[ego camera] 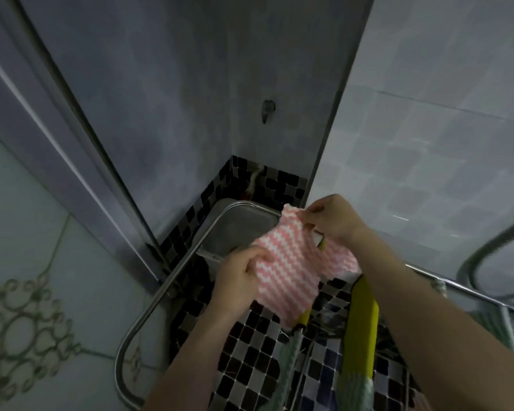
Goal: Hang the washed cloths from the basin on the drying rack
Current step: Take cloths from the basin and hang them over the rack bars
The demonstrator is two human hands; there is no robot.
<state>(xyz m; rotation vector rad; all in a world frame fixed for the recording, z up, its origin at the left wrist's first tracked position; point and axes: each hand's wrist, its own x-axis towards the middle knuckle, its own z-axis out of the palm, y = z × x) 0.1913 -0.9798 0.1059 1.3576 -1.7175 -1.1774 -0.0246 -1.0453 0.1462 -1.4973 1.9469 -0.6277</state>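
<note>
A pink-and-white zigzag cloth (291, 268) is spread between my two hands above the drying rack (161, 289), a frame of steel tube. My left hand (238, 274) grips the cloth's near left edge. My right hand (333, 218) pinches its far top corner. A yellow cloth (362, 321) hangs over a rack bar just to the right, below my right forearm. A pale green cloth (288, 363) hangs beside it, lower down. The grey basin (235, 229) sits on the floor behind the pink cloth, its right part hidden.
A grey wall with a small tap (268, 109) stands behind, and white tiles on the right. The floor has black, grey and white mosaic tiles (250, 351). A door frame (80, 161) runs along the left. A hose (487, 247) curves at right.
</note>
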